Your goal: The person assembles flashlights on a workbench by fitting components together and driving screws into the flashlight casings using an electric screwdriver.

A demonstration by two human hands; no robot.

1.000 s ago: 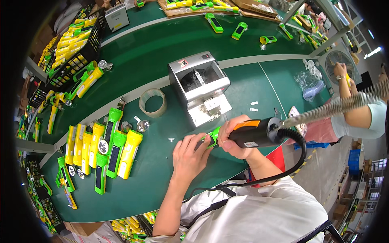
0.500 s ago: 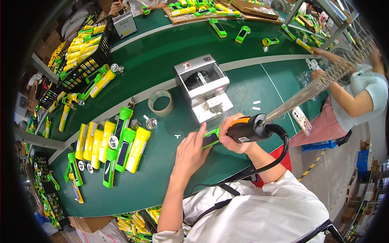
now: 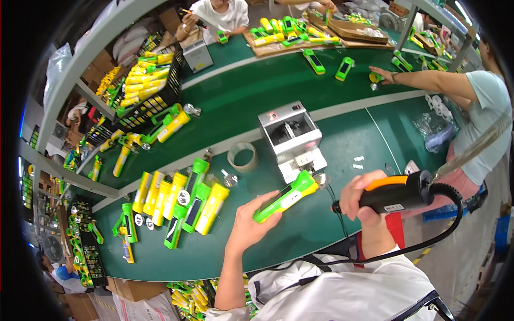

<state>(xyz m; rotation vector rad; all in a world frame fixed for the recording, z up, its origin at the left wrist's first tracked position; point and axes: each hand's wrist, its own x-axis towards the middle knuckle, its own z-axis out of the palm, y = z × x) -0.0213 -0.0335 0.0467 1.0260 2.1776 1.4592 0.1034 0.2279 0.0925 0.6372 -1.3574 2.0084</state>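
My left hand (image 3: 254, 223) is closed round the lower end of a green-and-yellow flashlight (image 3: 292, 199), held tilted above the bench with its head up to the right. A shiny round reflector (image 3: 321, 180) sits at the open head. My right hand (image 3: 360, 199) grips a black electric screwdriver (image 3: 393, 202) with an orange lever, its tip pointing left and apart from the flashlight. Just beyond the flashlight stands a silver boxy machine (image 3: 289, 127) with an open top. To the left lie several yellow and green flashlights (image 3: 179, 200) in a row.
A roll of clear tape (image 3: 233, 157) lies left of the machine. A coiled cable (image 3: 476, 144) runs up right from the screwdriver. Beyond the bench is a green conveyor (image 3: 230, 96) with flashlights and a black crate (image 3: 170, 88). At right, a co-worker's arm (image 3: 428, 80) reaches over it.
The screwdriver has moved right, away from the flashlight. The flashlight has turned in my left hand and now shows its yellow head. The co-worker's arm at right has stretched over the conveyor.
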